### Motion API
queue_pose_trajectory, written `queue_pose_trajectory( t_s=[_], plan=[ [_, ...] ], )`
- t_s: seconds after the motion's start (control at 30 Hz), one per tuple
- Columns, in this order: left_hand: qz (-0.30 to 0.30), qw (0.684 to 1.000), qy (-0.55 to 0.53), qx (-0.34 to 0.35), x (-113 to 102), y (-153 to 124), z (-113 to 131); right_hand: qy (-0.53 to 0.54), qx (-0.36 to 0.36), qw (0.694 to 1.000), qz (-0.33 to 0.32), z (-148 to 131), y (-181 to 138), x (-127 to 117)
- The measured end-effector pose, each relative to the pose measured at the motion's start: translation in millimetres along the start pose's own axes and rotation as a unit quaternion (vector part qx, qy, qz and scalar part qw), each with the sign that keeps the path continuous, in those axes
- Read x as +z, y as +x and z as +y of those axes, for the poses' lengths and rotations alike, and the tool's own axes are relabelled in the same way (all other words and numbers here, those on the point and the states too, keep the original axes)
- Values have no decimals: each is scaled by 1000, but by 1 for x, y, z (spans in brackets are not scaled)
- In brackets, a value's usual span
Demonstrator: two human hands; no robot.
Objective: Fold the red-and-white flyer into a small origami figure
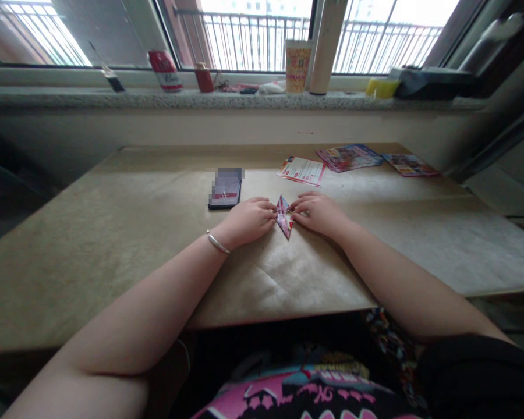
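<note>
A small diamond of folded, printed paper [284,219] lies on the table between my hands, with its points toward and away from me. My left hand [254,220], a silver bangle at its wrist, presses its fingertips together on the paper's left edge. From the other side my right hand [318,213] holds the right edge with bent fingers. The fingertips partly cover both edges of the paper. A phone [226,188] with a lit screen lies just beyond my left hand.
Printed leaflets lie at the back right: a white one with an orange border [303,170], a colourful stack [349,157] and another sheet [410,164]. On the window sill stand a red can [165,71], a red bottle [204,78] and a patterned cup [297,67].
</note>
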State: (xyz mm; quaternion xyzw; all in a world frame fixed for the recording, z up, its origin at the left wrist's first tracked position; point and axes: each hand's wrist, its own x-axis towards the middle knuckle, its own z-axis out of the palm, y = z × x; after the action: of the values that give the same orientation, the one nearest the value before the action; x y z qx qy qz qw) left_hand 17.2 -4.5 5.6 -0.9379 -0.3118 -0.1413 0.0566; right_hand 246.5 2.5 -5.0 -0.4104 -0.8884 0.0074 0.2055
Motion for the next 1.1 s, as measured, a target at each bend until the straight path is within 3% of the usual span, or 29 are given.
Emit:
queue_pose_trajectory(
  t_s=[0.27, 0.5, 0.63, 0.93, 1.1],
  plan=[
    [17, 1000, -15, -14, 3, -2, -3, 81, 94, 992, -7, 11, -3, 8],
    [47, 997, -53, 16, 2, -2, -3, 72, 74, 995, -16, 8, -4, 8],
    [36, 997, -66, 20, 2, -3, -4, 49, 83, 995, -28, 7, -4, 11],
    [32, 996, -56, -60, 12, -4, 4, 54, 60, 996, -30, 9, -6, 17],
    [-17, 992, -25, -121, 14, -6, 3, 59, 20, 997, -39, 6, -7, 16]
  ],
)
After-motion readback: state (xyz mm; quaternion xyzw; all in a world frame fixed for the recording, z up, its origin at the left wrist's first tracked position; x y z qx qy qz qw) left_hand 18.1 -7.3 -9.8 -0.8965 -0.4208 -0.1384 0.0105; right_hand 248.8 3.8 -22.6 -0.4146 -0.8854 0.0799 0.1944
